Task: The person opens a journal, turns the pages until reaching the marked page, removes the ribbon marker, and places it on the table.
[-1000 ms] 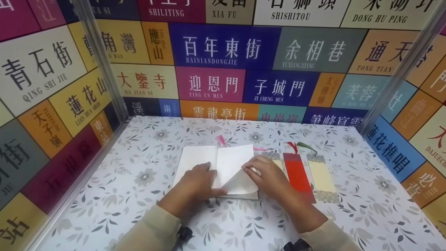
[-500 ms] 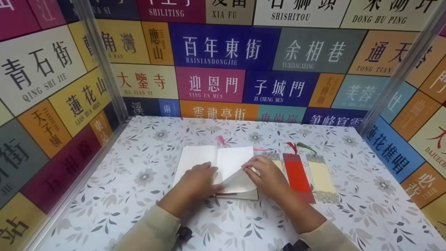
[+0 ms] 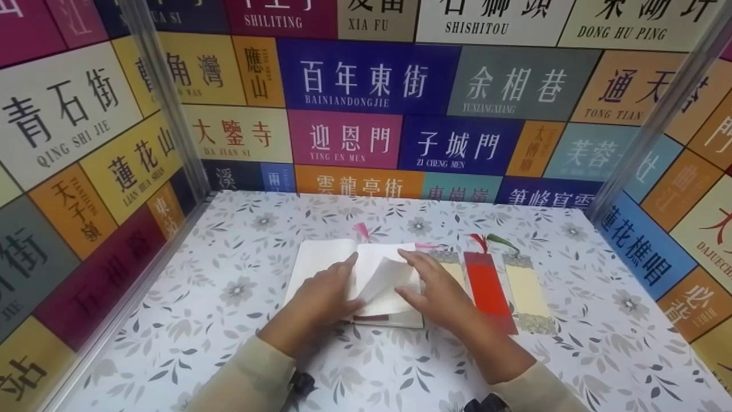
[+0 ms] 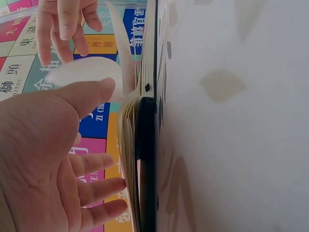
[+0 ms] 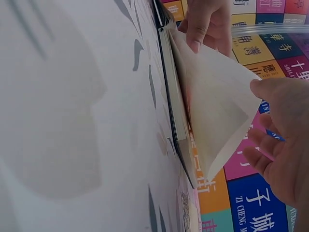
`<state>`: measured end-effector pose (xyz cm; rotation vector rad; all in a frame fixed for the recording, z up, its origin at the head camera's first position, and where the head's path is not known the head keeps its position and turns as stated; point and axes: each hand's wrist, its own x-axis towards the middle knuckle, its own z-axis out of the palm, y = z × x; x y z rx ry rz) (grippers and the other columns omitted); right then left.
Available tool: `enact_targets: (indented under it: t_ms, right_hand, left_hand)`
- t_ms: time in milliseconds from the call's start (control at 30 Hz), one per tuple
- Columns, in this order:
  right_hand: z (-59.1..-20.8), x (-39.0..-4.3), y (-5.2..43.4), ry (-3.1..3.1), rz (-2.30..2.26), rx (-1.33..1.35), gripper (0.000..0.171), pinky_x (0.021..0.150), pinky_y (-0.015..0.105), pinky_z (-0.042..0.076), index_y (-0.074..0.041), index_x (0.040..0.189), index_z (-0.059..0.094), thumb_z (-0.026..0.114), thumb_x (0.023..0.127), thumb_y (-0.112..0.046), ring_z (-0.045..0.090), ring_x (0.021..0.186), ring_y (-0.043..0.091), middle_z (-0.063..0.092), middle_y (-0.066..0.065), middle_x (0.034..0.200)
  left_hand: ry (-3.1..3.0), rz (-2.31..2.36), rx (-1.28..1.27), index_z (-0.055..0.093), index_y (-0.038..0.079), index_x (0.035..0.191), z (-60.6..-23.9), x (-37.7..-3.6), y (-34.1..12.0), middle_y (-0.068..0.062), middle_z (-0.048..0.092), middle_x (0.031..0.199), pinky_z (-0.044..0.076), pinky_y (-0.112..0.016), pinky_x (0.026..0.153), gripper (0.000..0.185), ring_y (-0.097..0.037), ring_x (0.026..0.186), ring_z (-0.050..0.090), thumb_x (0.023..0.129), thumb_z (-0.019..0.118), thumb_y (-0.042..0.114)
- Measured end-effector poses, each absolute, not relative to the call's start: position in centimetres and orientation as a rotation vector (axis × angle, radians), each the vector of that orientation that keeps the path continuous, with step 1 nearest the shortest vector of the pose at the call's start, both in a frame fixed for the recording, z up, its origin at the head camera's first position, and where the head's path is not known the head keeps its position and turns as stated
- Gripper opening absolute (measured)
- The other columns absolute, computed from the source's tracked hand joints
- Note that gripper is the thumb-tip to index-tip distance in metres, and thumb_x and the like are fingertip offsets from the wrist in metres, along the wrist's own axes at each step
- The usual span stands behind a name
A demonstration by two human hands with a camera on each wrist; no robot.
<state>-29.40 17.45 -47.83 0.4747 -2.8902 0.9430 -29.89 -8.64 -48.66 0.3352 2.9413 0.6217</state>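
An open notebook (image 3: 320, 254) with blank white pages and a dark cover lies on the table. My left hand (image 3: 323, 292) rests over its left page and middle, fingers extended, with the thumb near the foot of the lifted page. One loose page (image 3: 386, 277) stands curled up from the right side. Beside that page is my right hand (image 3: 440, 294), its thumb and fingers spread apart. In the right wrist view the right thumb tip meets the edge of the lifted page (image 5: 217, 96). The left wrist view shows the left fingertips (image 4: 118, 205) at the page block.
Right of the notebook lie a red bookmark (image 3: 490, 292) with a red tassel and a cream bookmark (image 3: 529, 292) with a green one. Another cream bookmark (image 3: 452, 266) is partly hidden by the right hand. A pink tassel (image 3: 361, 230) shows behind the notebook. Sign-covered walls (image 3: 366, 80) enclose the table.
My right hand has gone from pinching the page corner to spread fingers. The page has curled up further toward the left. My left hand stays on the notebook, its fingers shifted slightly.
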Motion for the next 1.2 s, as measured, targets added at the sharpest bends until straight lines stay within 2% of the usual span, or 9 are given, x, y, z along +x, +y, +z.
enact_targets:
  t_ms: [200,400,500,633,833,967,1200]
  right_hand:
    - [-48.2,-29.8,17.3,-3.008,0.974,0.358,0.103,0.115,0.053,0.055,-0.05,0.165,0.026,0.091,0.086,-0.036,0.052,0.151,0.026,0.041,-0.005,0.169]
    - [-48.4,-29.9,17.7,-3.066,0.93,0.381,0.114,0.117,0.056,0.053,-0.049,0.165,0.022,0.096,0.08,-0.034,0.049,0.151,0.025,0.038,-0.004,0.169]
    - [-48.5,-29.8,18.1,-3.126,0.843,0.488,0.105,0.124,0.056,0.046,-0.047,0.164,0.034,0.096,0.079,-0.035,0.045,0.154,0.025,0.038,-0.006,0.171]
    - [-48.9,-29.7,18.6,-3.188,0.753,0.672,0.08,0.131,0.057,0.037,-0.041,0.155,0.055,0.091,0.084,-0.036,0.04,0.16,0.024,0.042,-0.01,0.171]
    - [-49.0,-29.9,19.1,-3.274,0.704,0.765,0.053,0.131,0.057,0.035,-0.04,0.144,0.068,0.083,0.093,-0.04,0.04,0.16,0.02,0.049,-0.014,0.167]
    - [-49.1,-29.9,19.2,-3.275,0.708,0.789,0.049,0.13,0.057,0.037,-0.038,0.141,0.07,0.081,0.094,-0.04,0.043,0.159,0.021,0.052,-0.012,0.165]
    - [-49.2,-29.8,19.2,-3.273,0.719,0.775,0.047,0.13,0.057,0.037,-0.039,0.139,0.072,0.082,0.094,-0.037,0.043,0.159,0.021,0.052,-0.013,0.164]
  left_hand:
    - [2.941,0.637,0.312,0.012,0.03,0.174,-48.7,-30.0,-8.6,-0.007,0.048,0.168,0.046,-0.053,0.124,0.106,-0.034,0.148,0.055,0.095,0.078,0.054]
    - [2.984,0.678,0.305,0.006,0.03,0.174,-48.6,-30.2,-8.6,-0.011,0.05,0.164,0.053,-0.055,0.117,0.11,-0.034,0.132,0.065,0.094,0.078,0.053]
    - [3.017,0.699,0.301,0.004,0.031,0.174,-48.6,-30.2,-8.7,-0.01,0.046,0.168,0.053,-0.056,0.117,0.113,-0.034,0.132,0.065,0.093,0.079,0.052]
    - [3.054,0.757,0.242,0.002,0.034,0.174,-48.4,-30.3,-8.6,-0.006,0.041,0.171,0.049,-0.055,0.121,0.117,-0.034,0.139,0.062,0.091,0.083,0.051]
    - [3.064,0.867,0.126,0.0,0.043,0.172,-48.0,-30.4,-8.3,-0.001,0.035,0.175,0.046,-0.052,0.124,0.119,-0.031,0.148,0.055,0.09,0.086,0.045]
    - [3.109,0.877,0.122,-0.001,0.043,0.172,-48.0,-30.5,-8.4,0.0,0.025,0.18,0.04,-0.052,0.128,0.121,-0.031,0.158,0.044,0.09,0.087,0.043]
    - [3.287,0.681,0.236,0.003,0.034,0.174,-48.4,-30.6,-9.0,-0.008,0.01,0.183,0.039,-0.058,0.128,0.127,-0.039,0.16,0.037,0.084,0.092,0.039]
